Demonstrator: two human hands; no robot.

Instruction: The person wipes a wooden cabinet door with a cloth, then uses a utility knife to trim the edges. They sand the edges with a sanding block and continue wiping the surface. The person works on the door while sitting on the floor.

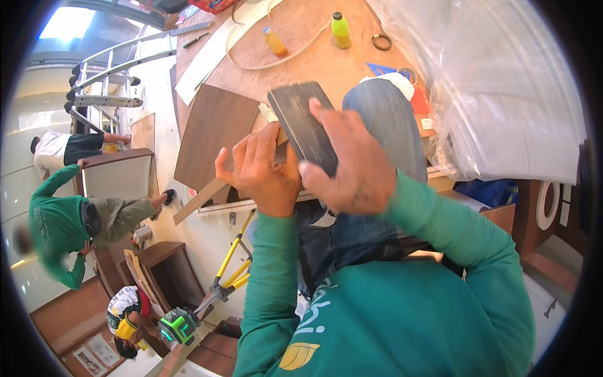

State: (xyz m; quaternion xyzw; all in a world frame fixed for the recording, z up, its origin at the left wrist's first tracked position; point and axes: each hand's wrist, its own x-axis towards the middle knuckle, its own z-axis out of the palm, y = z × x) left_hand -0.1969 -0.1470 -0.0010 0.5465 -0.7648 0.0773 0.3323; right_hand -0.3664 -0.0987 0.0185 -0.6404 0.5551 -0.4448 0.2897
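Note:
My right hand (355, 154) grips a dark, scuffed rectangular block (304, 122), thumb and fingers at its right edge. It looks like a sanding block; its far side is hidden. Just left of it, my left hand (267, 166) is curled round a narrow wooden strip (200, 200) that runs out to the lower left. Part of that strip is hidden by my fingers. A brown wood-grain panel (217, 138) lies on the worktable (301, 38) beyond my left hand. My jeans-covered knee (383, 113) is raised beside the block.
On the table are a yellow-green bottle (340, 31), an amber bottle (275, 43), a tape roll (381, 42) and a blue set square (383, 70). Plastic sheeting (502, 94) covers the right. A green laser level (178, 327) stands on a yellow tripod. Several people and a ladder (107, 100) are at left.

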